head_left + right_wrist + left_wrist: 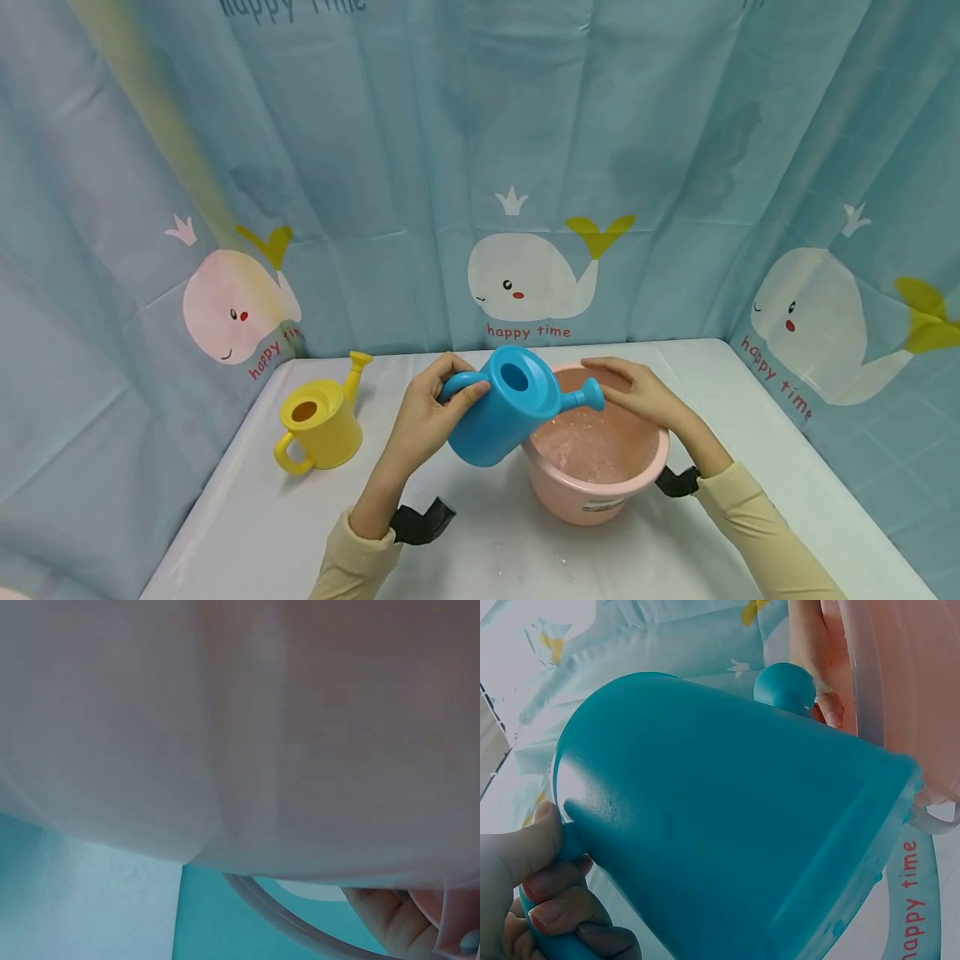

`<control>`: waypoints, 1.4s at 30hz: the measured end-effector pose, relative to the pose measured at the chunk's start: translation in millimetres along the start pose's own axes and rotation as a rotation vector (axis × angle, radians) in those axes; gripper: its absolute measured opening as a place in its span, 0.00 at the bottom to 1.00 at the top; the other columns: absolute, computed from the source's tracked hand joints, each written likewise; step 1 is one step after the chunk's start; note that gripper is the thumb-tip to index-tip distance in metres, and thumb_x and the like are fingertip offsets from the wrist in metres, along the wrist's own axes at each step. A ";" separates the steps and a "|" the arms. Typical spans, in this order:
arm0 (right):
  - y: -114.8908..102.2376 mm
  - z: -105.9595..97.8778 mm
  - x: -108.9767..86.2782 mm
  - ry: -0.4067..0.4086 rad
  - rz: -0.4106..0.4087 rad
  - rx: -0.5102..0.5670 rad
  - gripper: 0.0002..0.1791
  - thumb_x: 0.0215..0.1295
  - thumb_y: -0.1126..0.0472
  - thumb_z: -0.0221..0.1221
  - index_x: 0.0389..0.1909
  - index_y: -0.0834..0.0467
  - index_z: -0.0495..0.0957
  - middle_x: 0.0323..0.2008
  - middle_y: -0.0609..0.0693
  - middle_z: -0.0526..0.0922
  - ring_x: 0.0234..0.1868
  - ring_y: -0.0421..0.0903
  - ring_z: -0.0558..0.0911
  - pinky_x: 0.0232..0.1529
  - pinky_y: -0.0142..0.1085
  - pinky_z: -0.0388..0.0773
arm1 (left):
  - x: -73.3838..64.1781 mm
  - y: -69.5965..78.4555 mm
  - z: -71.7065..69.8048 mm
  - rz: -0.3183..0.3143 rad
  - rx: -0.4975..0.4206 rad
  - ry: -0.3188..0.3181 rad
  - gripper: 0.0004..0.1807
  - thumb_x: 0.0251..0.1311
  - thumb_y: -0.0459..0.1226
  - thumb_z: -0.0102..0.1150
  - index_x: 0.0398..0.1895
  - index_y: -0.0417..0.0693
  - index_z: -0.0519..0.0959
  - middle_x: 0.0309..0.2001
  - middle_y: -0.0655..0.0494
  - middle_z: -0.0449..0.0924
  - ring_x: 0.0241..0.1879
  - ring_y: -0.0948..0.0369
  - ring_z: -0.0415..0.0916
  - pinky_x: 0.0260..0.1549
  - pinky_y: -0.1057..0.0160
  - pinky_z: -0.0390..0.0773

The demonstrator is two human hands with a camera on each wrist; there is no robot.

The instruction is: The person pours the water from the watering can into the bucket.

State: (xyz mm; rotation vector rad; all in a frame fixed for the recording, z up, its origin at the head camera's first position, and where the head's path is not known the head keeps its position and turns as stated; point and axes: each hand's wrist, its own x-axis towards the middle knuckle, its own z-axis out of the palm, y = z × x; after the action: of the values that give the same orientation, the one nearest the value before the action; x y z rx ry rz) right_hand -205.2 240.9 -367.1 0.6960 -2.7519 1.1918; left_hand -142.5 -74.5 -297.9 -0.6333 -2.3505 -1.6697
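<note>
My left hand [435, 408] grips the handle of a blue watering can [495, 417], thumb on top and fingers curled round it. Tilted to the right, the can hangs above the table with its spout over a pink bucket [555, 481]. Water shows inside the bucket. At the bucket's far right rim, my right hand [645, 398] holds on, its thumb side near the spout's round head. In the left wrist view the can's blue body [720, 810] has drops at its base. The bucket's wall [247, 750] fills most of the right wrist view.
A yellow watering can [330, 437] stands upright on the white table [480, 567] at the left. Small drops of water lie near the front. A blue curtain [420, 250] printed with whales hangs behind the table and along both sides.
</note>
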 end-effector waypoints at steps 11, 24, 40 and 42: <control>-0.3 0.1 0.3 0.001 0.009 -0.003 0.25 0.63 0.60 0.59 0.59 0.62 0.70 0.58 0.60 0.73 0.58 0.59 0.73 0.54 0.53 0.71 | -0.3 0.0 0.0 -0.008 0.002 0.001 0.06 0.58 0.33 0.59 0.35 0.41 0.73 0.33 0.49 0.77 0.38 0.54 0.73 0.45 0.50 0.75; -2.0 0.7 -0.1 -0.002 0.009 0.006 0.24 0.64 0.60 0.58 0.59 0.63 0.69 0.58 0.61 0.72 0.59 0.59 0.72 0.54 0.53 0.71 | -0.4 0.6 0.1 -0.013 0.007 -0.002 0.06 0.58 0.33 0.60 0.35 0.41 0.73 0.33 0.49 0.77 0.38 0.54 0.73 0.45 0.50 0.75; 42.2 8.6 7.8 0.015 -0.009 0.009 0.23 0.64 0.52 0.57 0.60 0.52 0.71 0.59 0.52 0.73 0.62 0.54 0.70 0.56 0.53 0.69 | 2.5 0.5 -0.1 -0.023 0.001 -0.024 0.07 0.58 0.33 0.59 0.36 0.41 0.73 0.35 0.48 0.77 0.40 0.53 0.73 0.46 0.49 0.74; 42.0 8.8 7.8 0.015 -0.003 0.017 0.24 0.63 0.50 0.57 0.60 0.51 0.71 0.59 0.51 0.73 0.62 0.54 0.70 0.56 0.54 0.69 | 2.7 0.5 -0.4 -0.021 0.003 -0.024 0.07 0.58 0.33 0.59 0.36 0.41 0.73 0.35 0.48 0.77 0.40 0.53 0.73 0.46 0.49 0.74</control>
State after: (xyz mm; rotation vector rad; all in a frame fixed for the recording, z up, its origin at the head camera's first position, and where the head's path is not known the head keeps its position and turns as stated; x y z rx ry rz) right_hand -229.1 256.9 -399.9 0.6895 -2.7314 1.2156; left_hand -144.7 -74.0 -296.3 -0.6333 -2.3845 -1.6757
